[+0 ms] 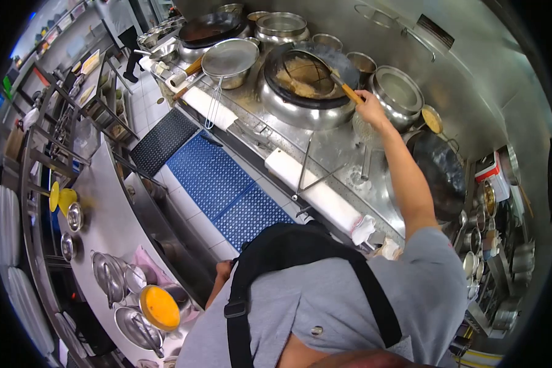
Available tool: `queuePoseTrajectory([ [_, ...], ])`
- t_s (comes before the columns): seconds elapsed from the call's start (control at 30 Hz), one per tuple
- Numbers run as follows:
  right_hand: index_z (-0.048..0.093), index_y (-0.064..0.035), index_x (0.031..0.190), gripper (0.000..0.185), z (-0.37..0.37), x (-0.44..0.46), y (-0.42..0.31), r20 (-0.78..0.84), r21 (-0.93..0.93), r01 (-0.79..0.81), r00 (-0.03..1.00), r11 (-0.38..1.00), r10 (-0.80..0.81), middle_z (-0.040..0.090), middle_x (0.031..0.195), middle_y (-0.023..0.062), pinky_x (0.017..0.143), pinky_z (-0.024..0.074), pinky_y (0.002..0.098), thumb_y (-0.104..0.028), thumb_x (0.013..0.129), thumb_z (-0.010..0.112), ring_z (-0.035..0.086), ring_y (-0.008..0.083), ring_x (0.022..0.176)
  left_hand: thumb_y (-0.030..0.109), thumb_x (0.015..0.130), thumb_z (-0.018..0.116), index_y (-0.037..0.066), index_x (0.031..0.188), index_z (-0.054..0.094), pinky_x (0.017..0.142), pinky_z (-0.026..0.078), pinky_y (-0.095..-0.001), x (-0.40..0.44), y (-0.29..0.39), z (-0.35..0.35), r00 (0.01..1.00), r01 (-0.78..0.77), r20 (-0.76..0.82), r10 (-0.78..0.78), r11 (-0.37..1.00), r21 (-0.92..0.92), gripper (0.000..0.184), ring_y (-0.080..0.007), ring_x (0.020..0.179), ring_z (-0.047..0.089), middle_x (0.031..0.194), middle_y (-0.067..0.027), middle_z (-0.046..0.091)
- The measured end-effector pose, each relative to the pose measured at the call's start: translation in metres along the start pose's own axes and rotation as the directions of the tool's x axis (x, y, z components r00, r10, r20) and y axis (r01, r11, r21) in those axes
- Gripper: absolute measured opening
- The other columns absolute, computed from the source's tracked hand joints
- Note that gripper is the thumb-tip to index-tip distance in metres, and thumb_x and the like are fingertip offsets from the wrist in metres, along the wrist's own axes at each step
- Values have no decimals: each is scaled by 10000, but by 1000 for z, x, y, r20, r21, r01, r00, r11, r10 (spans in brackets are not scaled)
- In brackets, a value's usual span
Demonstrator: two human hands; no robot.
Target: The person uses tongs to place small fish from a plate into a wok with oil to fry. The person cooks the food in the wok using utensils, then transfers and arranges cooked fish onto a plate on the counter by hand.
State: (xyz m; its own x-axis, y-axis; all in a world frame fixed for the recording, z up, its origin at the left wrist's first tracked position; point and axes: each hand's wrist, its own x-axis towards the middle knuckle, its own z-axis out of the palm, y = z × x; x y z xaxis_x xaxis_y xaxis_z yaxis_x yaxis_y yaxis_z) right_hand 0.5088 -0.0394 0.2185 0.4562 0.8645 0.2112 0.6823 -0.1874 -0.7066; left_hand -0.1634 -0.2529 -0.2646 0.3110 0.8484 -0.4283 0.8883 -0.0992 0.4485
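Observation:
My right hand [369, 109] is closed around the wooden handle of a spider strainer [348, 90]. The strainer's dark wire basket reaches over a black wok [277, 88], where light-brown bubbling or foamy contents [297, 72] show; I cannot tell whether the basket holds food. Low by my left side is my left hand [224, 270], partly hidden by my black apron [270, 251], its fingers too small to make out. Close to my right forearm stands a steel pot [398, 92] with a mesh strainer on top.
Another black wok [438, 175] sits on the right, a third wok [211, 29] at the far left burner. A mesh sieve [230, 58] rests over a bowl. Blue mats [208, 178] cover the floor. On the left counter stands a bowl of orange-yellow liquid [159, 306]. A person [121, 27] stands beyond.

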Motion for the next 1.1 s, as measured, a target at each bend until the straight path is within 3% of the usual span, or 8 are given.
queuePoseTrajectory([
  [0.07, 632, -75, 1297, 524, -5, 6, 0, -39, -28, 44, 998, 999, -45, 672, 895, 90, 659, 469, 304, 4, 782, 578, 618, 159, 739, 220, 887, 595, 102, 945, 742, 712, 559, -431, -2, -7, 4, 999, -36, -18, 40, 981, 193, 198, -320, 788, 700, 916, -147, 731],
  [0.1, 633, -79, 1298, 523, -7, 7, -5, -71, -54, 84, 994, 995, -87, 688, 928, 105, 700, 479, 309, 3, 784, 578, 640, 177, 784, 149, 875, 616, 58, 936, 737, 645, 538, -397, -17, 19, -17, 969, 241, 27, -248, 904, -353, 163, -265, 719, 668, 834, -121, 700],
  [0.13, 633, -83, 1299, 522, -8, 8, -11, -100, -78, 120, 987, 990, -127, 704, 961, 121, 740, 490, 313, 1, 787, 578, 661, 195, 829, 77, 862, 638, 14, 928, 731, 578, 516, -362, -40, 67, -60, 855, 358, 69, -514, 490, -795, 130, -211, 650, 636, 753, -96, 668],
  [0.3, 549, -187, 1399, 607, 15, 56, -28, -153, -305, 40, 984, 952, -90, 665, 1182, 221, 974, 494, 465, -73, 805, 586, 635, 377, 1124, 152, 885, 627, 22, 929, 741, 607, 517, -373, -47, 36, -27, 875, 360, 30, -483, 608, -707, 178, -233, 696, 653, 807, -103, 685],
  [0.43, 514, -224, 1434, 589, 38, 87, -21, -130, -408, -68, 991, 911, 15, 581, 1263, 267, 980, 497, 480, -92, 863, 575, 612, 424, 1142, 301, 919, 611, 73, 936, 764, 698, 554, -424, -68, 11, 2, 964, -28, -264, 12, 998, -59, 276, -317, 780, 714, 911, -145, 749],
  [0.8, 560, -186, 1377, 638, 39, 58, 32, -37, -321, 124, 989, 939, -143, 642, 1155, 265, 978, 469, 470, 6, 769, 556, 605, 414, 1128, 323, 921, 613, 75, 929, 749, 682, 545, -419, -104, 8, 15, 961, 226, -101, -258, 942, -248, 284, -296, 779, 685, 877, -117, 718],
  [0.97, 546, -75, 1371, 601, 46, 49, 43, -282, -229, 20, 956, 973, -86, 659, 1139, 278, 955, 478, 486, -11, 775, 586, 612, 447, 1092, 290, 919, 635, 49, 921, 739, 656, 537, -400, -85, -8, 14, 950, 254, -82, -301, 898, -359, 262, -271, 740, 671, 836, -103, 705],
  [1.1, 507, -77, 1393, 602, 61, 39, 50, -373, -178, -89, 928, 980, 17, 659, 1135, 286, 948, 483, 491, -28, 800, 604, 617, 462, 1077, 264, 919, 653, 29, 914, 731, 635, 531, -386, -65, 7, -17, 876, 367, 51, -479, 596, -714, 247, -252, 708, 659, 804, -91, 695],
])
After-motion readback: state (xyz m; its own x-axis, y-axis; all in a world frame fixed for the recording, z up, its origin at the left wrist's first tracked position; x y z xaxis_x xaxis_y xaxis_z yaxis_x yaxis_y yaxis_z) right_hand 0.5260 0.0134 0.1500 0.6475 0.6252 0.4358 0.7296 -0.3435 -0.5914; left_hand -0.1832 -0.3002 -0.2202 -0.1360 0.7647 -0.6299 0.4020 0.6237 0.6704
